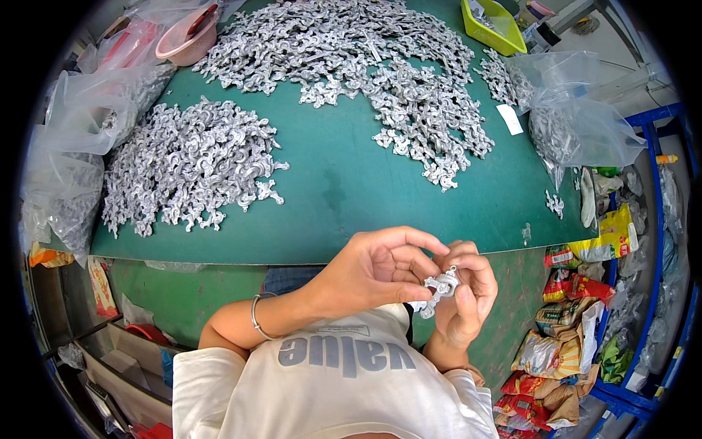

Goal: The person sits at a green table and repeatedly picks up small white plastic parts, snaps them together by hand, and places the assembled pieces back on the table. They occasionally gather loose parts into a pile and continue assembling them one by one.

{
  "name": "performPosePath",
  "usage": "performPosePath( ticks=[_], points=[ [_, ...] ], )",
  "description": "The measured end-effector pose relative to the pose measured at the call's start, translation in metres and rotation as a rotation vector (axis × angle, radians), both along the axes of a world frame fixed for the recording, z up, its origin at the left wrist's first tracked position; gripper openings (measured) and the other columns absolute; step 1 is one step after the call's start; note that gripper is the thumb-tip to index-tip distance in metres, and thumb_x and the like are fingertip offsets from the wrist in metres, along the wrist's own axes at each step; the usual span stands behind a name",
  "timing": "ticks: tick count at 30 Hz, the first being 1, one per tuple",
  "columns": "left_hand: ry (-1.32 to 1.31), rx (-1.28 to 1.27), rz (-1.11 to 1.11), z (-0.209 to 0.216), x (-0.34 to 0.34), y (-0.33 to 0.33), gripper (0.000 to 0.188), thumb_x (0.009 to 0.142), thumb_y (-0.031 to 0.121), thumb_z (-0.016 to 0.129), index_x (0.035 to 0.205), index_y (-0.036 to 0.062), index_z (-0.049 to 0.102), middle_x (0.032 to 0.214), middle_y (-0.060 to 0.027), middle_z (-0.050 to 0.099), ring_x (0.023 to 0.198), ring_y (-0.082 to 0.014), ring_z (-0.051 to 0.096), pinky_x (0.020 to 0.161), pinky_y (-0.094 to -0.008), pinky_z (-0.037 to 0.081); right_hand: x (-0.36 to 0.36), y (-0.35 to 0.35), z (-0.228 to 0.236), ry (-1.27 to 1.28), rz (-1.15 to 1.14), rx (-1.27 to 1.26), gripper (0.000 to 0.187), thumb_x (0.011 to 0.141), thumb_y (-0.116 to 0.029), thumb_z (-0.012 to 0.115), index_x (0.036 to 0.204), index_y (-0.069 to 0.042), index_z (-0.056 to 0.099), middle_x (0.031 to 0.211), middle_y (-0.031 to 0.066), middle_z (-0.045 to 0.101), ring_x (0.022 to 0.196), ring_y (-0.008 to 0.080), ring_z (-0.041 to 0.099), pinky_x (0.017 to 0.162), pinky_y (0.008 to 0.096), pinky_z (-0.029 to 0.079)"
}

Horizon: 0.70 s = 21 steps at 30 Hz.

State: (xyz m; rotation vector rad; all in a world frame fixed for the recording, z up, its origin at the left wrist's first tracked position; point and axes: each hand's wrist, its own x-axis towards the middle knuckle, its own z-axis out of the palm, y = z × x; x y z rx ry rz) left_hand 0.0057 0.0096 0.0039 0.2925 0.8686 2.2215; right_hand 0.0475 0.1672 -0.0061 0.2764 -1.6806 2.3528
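Close to my chest, just off the table's front edge, both hands meet around a small silver-grey metal casting (440, 286). My left hand (384, 267) pinches it from the left between thumb and fingers. From the other side my right hand (472, 285) grips it with curled fingers and thumb. Part of the casting is hidden behind the fingertips. Similar castings lie in a heap (194, 164) on the table's left. A larger spread of castings (329, 44) covers the far side and reaches toward me right of centre.
The green tabletop (329, 212) lies before me. Clear bags of parts (552, 132) stand at the right edge, others (66, 183) at the left. A pink basin (189, 40) and a yellow-green basket (493, 29) sit at the back. Colourful packets (559, 351) fill the right side below a blue rack (654, 219).
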Motion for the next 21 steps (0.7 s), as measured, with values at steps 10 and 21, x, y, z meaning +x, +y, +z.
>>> performPosePath(
  ticks=[10,21],
  points=[
    [0.026,-0.148,0.147,-0.014,-0.002,0.007,0.039,0.079,-0.004,0.056,0.116,-0.0036,0.042,0.108,-0.0162,0.054,0.092,-0.0194,0.058,0.077,-0.0284,0.048,-0.005,-0.007,-0.011,-0.2,-0.126,-0.302,0.019,0.081,-0.011,0.053,0.095,0.001,0.047,0.085,0.0097,0.049,0.074,0.0125,0.044,0.06,0.023,0.038],
    [0.047,-0.343,0.257,-0.033,-0.005,0.011,0.029,0.084,0.005,0.053,0.111,-0.0021,0.047,0.106,-0.011,0.054,0.099,-0.0164,0.053,0.082,-0.0296,0.045,-0.072,0.06,-0.061,-0.445,-0.399,0.117,0.018,0.085,-0.013,0.054,0.096,0.001,0.056,0.078,0.0051,0.051,0.067,0.014,0.048,0.058,0.0254,0.04]
  ],
)
